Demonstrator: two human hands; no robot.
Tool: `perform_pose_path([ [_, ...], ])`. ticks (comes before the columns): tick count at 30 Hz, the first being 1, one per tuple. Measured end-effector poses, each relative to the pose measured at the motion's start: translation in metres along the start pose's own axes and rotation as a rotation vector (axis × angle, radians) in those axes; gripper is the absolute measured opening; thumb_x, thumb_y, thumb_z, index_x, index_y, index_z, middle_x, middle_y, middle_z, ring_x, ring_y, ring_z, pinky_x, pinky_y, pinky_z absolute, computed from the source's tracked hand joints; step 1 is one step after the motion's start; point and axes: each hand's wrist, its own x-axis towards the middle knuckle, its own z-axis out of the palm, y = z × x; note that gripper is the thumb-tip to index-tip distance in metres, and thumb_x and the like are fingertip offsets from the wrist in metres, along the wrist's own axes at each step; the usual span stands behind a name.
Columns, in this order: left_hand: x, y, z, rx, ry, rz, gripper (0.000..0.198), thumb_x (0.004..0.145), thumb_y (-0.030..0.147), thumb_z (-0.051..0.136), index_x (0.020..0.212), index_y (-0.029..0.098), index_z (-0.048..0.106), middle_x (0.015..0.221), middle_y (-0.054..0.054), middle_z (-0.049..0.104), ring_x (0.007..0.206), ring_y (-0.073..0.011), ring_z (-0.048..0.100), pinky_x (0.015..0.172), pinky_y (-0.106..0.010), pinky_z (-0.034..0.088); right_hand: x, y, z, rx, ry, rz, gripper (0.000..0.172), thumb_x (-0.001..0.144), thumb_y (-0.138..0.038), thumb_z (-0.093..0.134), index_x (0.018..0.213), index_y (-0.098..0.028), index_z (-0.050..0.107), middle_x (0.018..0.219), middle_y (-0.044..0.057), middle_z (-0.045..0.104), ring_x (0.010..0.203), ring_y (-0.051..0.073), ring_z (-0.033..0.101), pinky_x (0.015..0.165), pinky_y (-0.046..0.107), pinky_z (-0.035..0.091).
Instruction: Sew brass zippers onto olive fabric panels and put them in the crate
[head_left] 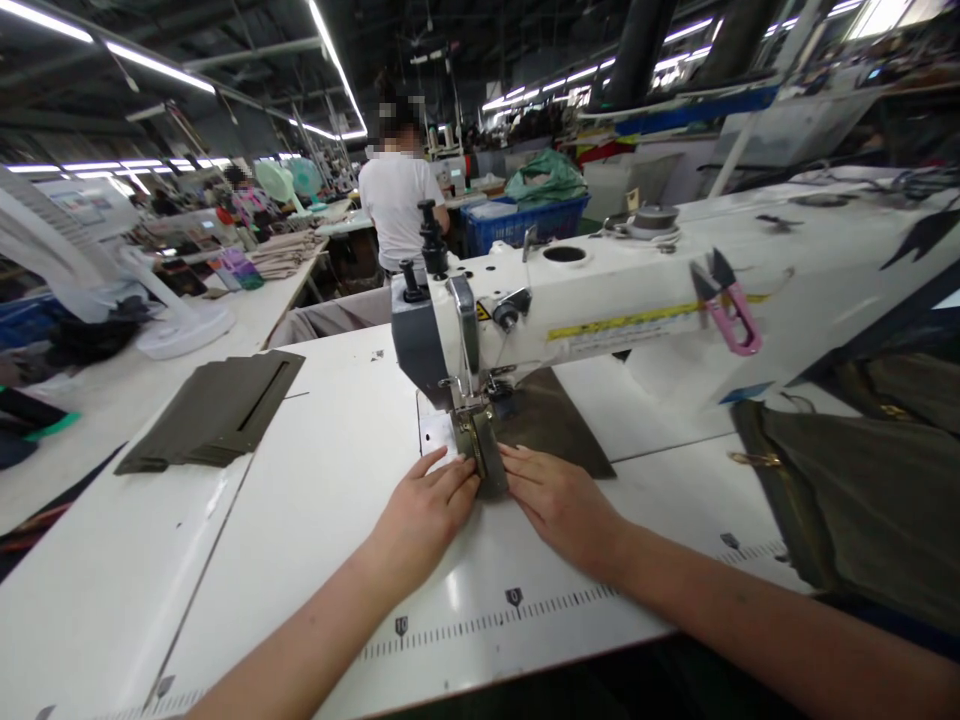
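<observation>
Under the presser foot of the white sewing machine [510,310] lies a narrow olive-brown strip of fabric [493,462], its near end reaching out flat toward the person. A zipper [477,445] with brassy teeth runs lengthwise along it. A broader panel [559,425] of the same dull colour spreads flat to the right, behind the right hand; whether it is joined to the strip cannot be told, as the foot and the fingers cover the meeting place.

Both bare forearms come in from the near edge and slant inward, the left from the lower left, the right from the lower right, so that the hands meet the strip from either side, palms down. The left hand [439,500] has its fingers partly spread and slightly bent, the tips at the strip's left edge beside the zipper. The right hand [559,500] is flatter, fingers stretched and close together, tips against the right edge. Neither is clamped on anything.

Around them is the white tabletop [315,520], with a printed scale along its near side. A stack of olive-brown pieces [214,410] lies to the left; pink-handled snips [731,310] rest against the machine's arm; zippered fabric [862,490] is heaped at the right.
</observation>
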Motion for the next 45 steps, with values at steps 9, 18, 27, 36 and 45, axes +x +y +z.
perform_pose_path([
  [9,0.01,-0.007,0.003,0.048,0.023,0.007,0.032,0.09,0.007,0.029,0.096,0.007,0.06,0.097,-0.014,0.064,0.091,-0.0183,0.062,0.094,-0.041,0.045,0.008,0.011,0.003,0.007,-0.033,0.009,0.028,0.083,-0.005,0.042,0.096,-0.013,0.066,0.104,0.011,0.066,0.103,0.02,0.058,0.093,0.035,0.046],
  [18,0.017,-0.019,0.007,-0.007,0.085,-0.031,0.027,0.09,0.009,0.033,0.097,0.008,0.059,0.087,-0.012,0.062,0.086,-0.0204,0.062,0.083,-0.04,0.052,0.02,0.022,0.005,0.039,-0.082,0.05,0.029,0.085,-0.007,0.039,0.093,-0.015,0.066,0.099,0.009,0.067,0.103,0.019,0.058,0.092,0.035,0.047],
  [27,0.018,-0.031,0.019,-0.06,0.132,-0.09,0.025,0.091,0.012,0.031,0.095,0.011,0.056,0.089,-0.011,0.059,0.092,-0.0213,0.059,0.078,-0.036,0.054,0.03,0.032,0.01,0.033,-0.062,0.063,0.028,0.084,-0.008,0.037,0.083,-0.015,0.064,0.091,0.009,0.067,0.1,0.02,0.059,0.09,0.033,0.048],
  [36,0.015,-0.034,0.03,-0.235,0.149,-0.257,0.016,0.088,0.013,0.043,0.093,0.014,0.058,0.084,-0.008,0.058,0.075,-0.0174,0.058,0.066,-0.032,0.055,0.037,0.039,0.018,-0.028,-0.008,0.032,0.023,0.078,-0.007,0.041,0.072,-0.017,0.06,0.075,0.006,0.066,0.076,0.018,0.062,0.077,0.03,0.05],
  [45,0.018,-0.034,0.032,-0.149,0.151,-0.278,0.02,0.089,0.014,0.04,0.083,0.012,0.059,0.08,-0.008,0.056,0.065,-0.0157,0.055,0.057,-0.027,0.051,0.035,0.041,0.021,-0.06,-0.04,0.033,0.024,0.079,-0.008,0.041,0.071,-0.018,0.061,0.075,0.007,0.065,0.074,0.019,0.061,0.07,0.03,0.049],
])
